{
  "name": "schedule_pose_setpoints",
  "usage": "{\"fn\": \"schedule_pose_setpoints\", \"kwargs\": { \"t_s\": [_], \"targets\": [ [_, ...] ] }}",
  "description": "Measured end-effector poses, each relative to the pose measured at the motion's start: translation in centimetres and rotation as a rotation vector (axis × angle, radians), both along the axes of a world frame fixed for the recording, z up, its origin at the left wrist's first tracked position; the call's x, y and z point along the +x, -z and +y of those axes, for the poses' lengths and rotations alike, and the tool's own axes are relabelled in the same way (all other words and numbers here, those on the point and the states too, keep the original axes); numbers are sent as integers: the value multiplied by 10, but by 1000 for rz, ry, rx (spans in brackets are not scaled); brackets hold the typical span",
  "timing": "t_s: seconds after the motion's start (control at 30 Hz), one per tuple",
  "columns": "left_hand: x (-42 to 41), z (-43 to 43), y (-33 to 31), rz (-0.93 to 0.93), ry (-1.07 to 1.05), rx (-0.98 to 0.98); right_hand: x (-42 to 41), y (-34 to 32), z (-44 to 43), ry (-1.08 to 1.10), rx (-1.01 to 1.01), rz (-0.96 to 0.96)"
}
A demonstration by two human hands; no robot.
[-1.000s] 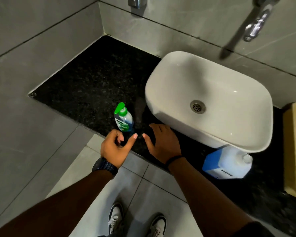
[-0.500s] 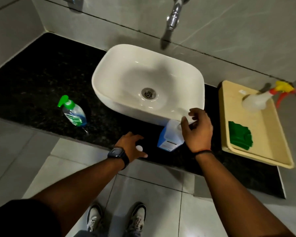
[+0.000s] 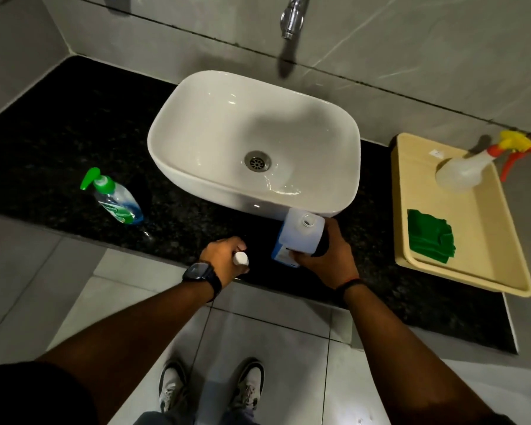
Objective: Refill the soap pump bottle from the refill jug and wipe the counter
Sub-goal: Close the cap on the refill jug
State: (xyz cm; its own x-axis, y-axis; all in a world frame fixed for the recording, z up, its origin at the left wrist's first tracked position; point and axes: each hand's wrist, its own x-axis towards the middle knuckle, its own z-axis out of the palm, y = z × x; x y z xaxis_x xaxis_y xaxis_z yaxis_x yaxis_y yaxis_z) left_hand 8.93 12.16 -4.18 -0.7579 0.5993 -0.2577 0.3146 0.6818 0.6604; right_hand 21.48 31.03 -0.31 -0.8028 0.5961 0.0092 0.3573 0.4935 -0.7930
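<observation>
Two hands were at work at the front edge of the counter (image 3: 59,133). The left hand (image 3: 223,260), a watch (image 3: 201,273) on its wrist, had its fingers curled around a white cap (image 3: 240,258). The right hand (image 3: 327,256) gripped the jug (image 3: 301,237) from its right side, thumb across the lower front by the blue label. The jug's round mouth was uncapped and faced up. It sat just in front of the basin (image 3: 215,118), close to the basin's near wall; whether its base rested on the counter could not be told.

The bottle (image 3: 117,200), with a green pump and a little blue liquid inside, stood on the counter left of the basin, well apart from both hands, its pump in place.

On the right, a beige tray (image 3: 488,240) held a folded green cloth (image 3: 429,237) near its front and a sprayer (image 3: 463,170) lying at its back, the red and yellow trigger poking over the rim. A tap (image 3: 292,16) hung from the wall above the basin.
</observation>
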Motion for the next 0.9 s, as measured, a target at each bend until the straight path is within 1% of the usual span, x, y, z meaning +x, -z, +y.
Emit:
{"fn": "schedule_pose_setpoints", "kwargs": {
  "t_s": [0.07,0.17,0.23,0.37,0.47,0.6,0.73,0.83,0.9],
  "targets": [
    [-1,2,-13,-24,-74,147,1,-1,-2,1,-29,21],
    [-9,7,-50,-6,-111,341,5,-7,-5,-25,-39,24],
    [-20,10,-82,39,-117,425,5,-16,-5,-55,-33,23],
    [-38,25,-151,96,-75,528,-7,-45,-7,-66,-8,48],
    [-40,37,-189,198,17,565,-20,-70,-10,-54,-6,94],
    [-36,45,-214,286,136,548,-34,-99,-11,-71,20,108],
    [-34,45,-231,336,202,521,-39,-123,-12,-85,35,103],
    [-33,44,-243,339,237,538,-39,-139,-13,-98,57,92],
    [-32,44,-251,345,303,528,-38,-146,-14,-94,53,95]
  ]
}}
